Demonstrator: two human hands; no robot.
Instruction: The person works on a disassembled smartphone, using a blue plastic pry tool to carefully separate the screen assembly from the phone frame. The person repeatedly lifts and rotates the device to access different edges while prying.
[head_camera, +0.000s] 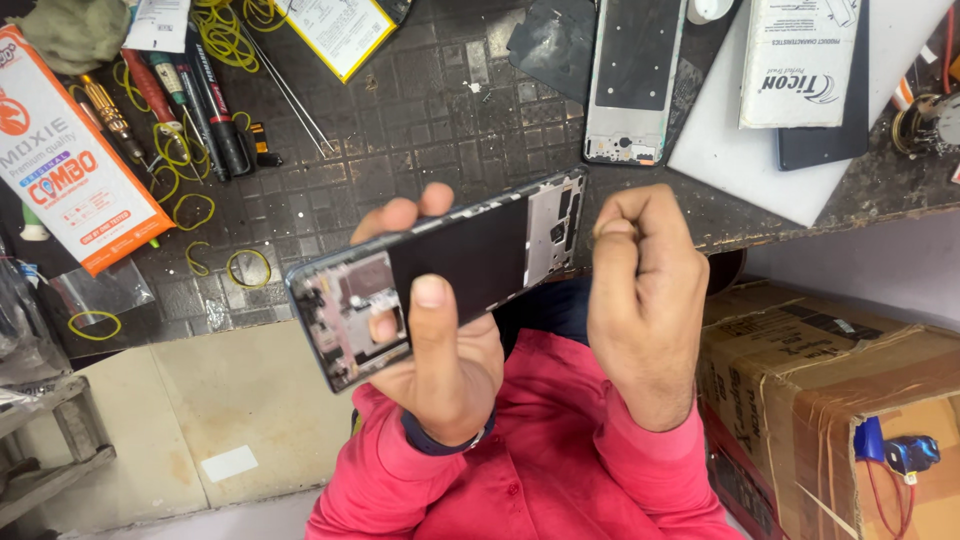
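Above our lap, just off the tabletop (400, 110), our left hand (445, 365) clamps its fingers around the opened phone frame (440, 275) while our right hand (645, 300), fisted and seemingly empty, hovers beside its top edge, mid-inspection.

A dark surface (420, 110) with a worn grid pattern fills the upper view, its front edge chipped and bare along the right. Yellow rubber bands (248, 267) lie scattered on it, beside a row of screwdrivers (180, 105) and an orange box (65, 150). A white board (740, 160) rests at its right end. Below, the floor (230, 400) is pale beige tile, scuffed. A taped cardboard box (850, 390) stands at the right, a grey metal frame (50, 440) at the left. Light is even and soft.
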